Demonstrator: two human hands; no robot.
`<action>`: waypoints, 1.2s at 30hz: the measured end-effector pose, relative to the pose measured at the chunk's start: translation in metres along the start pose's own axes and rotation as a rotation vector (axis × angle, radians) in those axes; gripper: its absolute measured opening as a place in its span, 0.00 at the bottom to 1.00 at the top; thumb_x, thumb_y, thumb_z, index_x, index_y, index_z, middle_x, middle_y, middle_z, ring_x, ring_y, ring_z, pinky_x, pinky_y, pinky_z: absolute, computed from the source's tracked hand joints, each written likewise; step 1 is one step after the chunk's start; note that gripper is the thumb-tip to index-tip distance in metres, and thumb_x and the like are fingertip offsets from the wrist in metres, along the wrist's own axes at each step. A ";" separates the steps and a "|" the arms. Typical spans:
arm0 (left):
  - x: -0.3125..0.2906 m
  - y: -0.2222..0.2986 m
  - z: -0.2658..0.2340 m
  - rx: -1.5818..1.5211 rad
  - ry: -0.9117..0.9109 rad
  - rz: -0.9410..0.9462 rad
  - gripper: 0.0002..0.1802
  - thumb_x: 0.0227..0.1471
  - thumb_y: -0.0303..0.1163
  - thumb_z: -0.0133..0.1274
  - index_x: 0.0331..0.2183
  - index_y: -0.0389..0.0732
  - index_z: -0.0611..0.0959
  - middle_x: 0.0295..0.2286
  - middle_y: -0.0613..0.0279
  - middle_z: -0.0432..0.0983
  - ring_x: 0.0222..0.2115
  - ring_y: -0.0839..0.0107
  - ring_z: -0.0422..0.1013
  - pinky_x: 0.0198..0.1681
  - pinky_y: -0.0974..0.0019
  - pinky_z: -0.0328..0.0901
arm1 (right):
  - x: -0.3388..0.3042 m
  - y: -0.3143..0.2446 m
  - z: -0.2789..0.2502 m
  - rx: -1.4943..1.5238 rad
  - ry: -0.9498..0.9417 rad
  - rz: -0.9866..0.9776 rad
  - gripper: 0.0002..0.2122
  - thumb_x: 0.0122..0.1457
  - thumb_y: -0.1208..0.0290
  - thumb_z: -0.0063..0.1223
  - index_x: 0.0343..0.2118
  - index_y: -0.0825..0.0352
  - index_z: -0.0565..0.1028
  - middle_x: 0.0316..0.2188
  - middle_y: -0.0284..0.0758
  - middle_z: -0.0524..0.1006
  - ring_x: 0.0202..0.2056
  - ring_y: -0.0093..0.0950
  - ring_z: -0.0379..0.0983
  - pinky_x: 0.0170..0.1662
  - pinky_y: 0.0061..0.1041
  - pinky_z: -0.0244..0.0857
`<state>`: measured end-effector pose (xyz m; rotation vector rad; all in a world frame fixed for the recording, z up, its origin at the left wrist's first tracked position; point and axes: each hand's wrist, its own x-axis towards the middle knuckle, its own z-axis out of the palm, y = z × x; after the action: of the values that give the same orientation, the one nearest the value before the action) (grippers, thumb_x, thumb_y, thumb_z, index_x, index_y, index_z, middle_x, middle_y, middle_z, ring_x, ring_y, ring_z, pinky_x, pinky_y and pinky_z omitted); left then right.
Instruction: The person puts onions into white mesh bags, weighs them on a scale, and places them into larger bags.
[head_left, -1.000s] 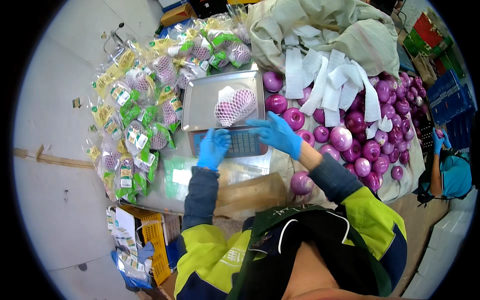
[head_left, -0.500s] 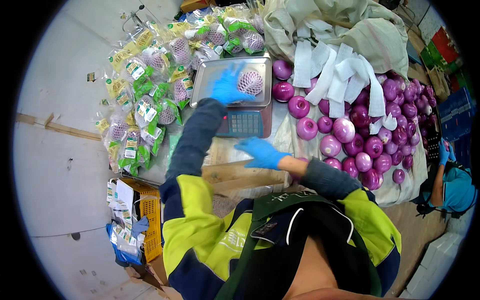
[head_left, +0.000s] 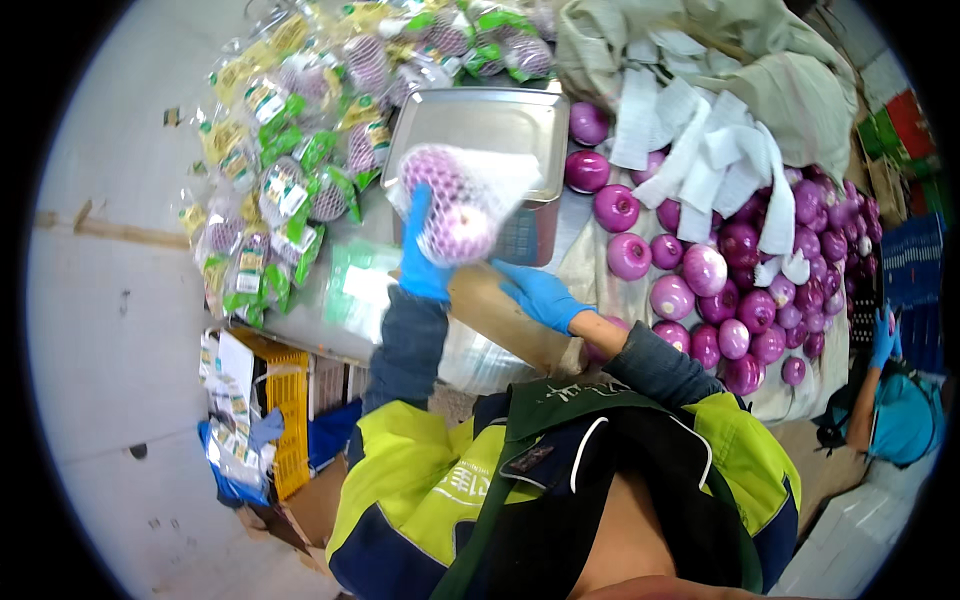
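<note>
My left hand [head_left: 426, 258], in a blue glove, is closed on netted onions [head_left: 462, 232]: two purple rounds, one above the other, in white foam net. A loose white net end [head_left: 508, 182] spreads to their right. They hang over the near part of the scale's metal tray [head_left: 480, 112] and hide some of its keypad [head_left: 517, 235]. My right hand [head_left: 545, 298], also blue-gloved, lies just right of and below them with its fingers stretched out. Its fingertips are by the top edge of a brown board [head_left: 505, 318]; whether they touch it I cannot tell.
Several bagged, netted onions [head_left: 285, 185] cover the left. Flat green-and-clear bags [head_left: 352, 285] lie nearer. Loose purple onions [head_left: 705, 270] and white foam nets [head_left: 700, 150] fill the right, below a pale sack [head_left: 770, 90]. A yellow crate [head_left: 290, 420] stands lower left; another person [head_left: 900, 400] works far right.
My left hand has come off the scale tray toward me, carrying the netted onions. My right hand has shifted slightly right and its fingers now point toward them. The view has shifted a little.
</note>
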<state>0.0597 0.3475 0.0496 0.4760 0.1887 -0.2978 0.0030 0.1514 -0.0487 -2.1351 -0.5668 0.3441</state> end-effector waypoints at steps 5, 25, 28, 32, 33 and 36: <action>-0.082 -0.055 -0.053 -0.074 0.255 0.094 0.31 0.56 0.45 0.55 0.56 0.40 0.69 0.51 0.56 0.70 0.49 0.60 0.69 0.55 0.56 0.64 | 0.006 0.030 0.017 0.354 0.064 0.253 0.19 0.65 0.60 0.42 0.51 0.67 0.73 0.43 0.49 0.76 0.46 0.46 0.73 0.49 0.36 0.66; -0.120 -0.077 -0.107 0.813 0.596 0.365 0.25 0.56 0.30 0.53 0.54 0.33 0.70 0.36 0.62 0.74 0.33 0.74 0.72 0.38 0.70 0.69 | 0.056 -0.076 0.016 0.393 -0.230 0.068 0.44 0.43 0.55 0.68 0.62 0.65 0.58 0.54 0.44 0.70 0.53 0.35 0.68 0.57 0.30 0.60; -0.126 -0.068 -0.118 1.037 0.602 0.399 0.28 0.53 0.28 0.55 0.55 0.36 0.70 0.36 0.62 0.74 0.34 0.73 0.72 0.37 0.69 0.68 | 0.066 -0.076 -0.033 0.799 -0.471 0.266 0.33 0.50 0.66 0.65 0.58 0.69 0.64 0.50 0.37 0.72 0.48 0.25 0.70 0.52 0.26 0.65; -0.129 -0.073 -0.148 1.778 0.878 0.609 0.14 0.47 0.27 0.58 0.39 0.39 0.80 0.30 0.58 0.74 0.31 0.65 0.72 0.37 0.63 0.67 | 0.027 -0.059 -0.082 0.581 -0.412 0.207 0.38 0.50 0.61 0.65 0.61 0.69 0.60 0.54 0.37 0.70 0.51 0.25 0.68 0.54 0.26 0.63; -0.127 -0.078 -0.166 1.958 0.938 0.649 0.11 0.46 0.28 0.59 0.35 0.40 0.80 0.28 0.57 0.73 0.30 0.63 0.72 0.38 0.62 0.67 | 0.014 -0.053 -0.086 0.482 -0.389 0.196 0.39 0.49 0.60 0.65 0.62 0.69 0.59 0.55 0.37 0.69 0.51 0.25 0.68 0.55 0.26 0.62; -0.126 -0.074 -0.183 1.631 0.798 0.556 0.06 0.44 0.27 0.60 0.26 0.40 0.79 0.26 0.58 0.72 0.29 0.64 0.70 0.36 0.64 0.66 | -0.021 -0.043 -0.082 0.210 -0.306 0.092 0.43 0.45 0.58 0.67 0.64 0.62 0.57 0.52 0.40 0.71 0.50 0.31 0.70 0.53 0.30 0.64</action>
<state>-0.1030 0.4023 -0.1099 2.2223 0.5645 0.3994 0.0094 0.1064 0.0347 -1.9211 -0.5784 0.7575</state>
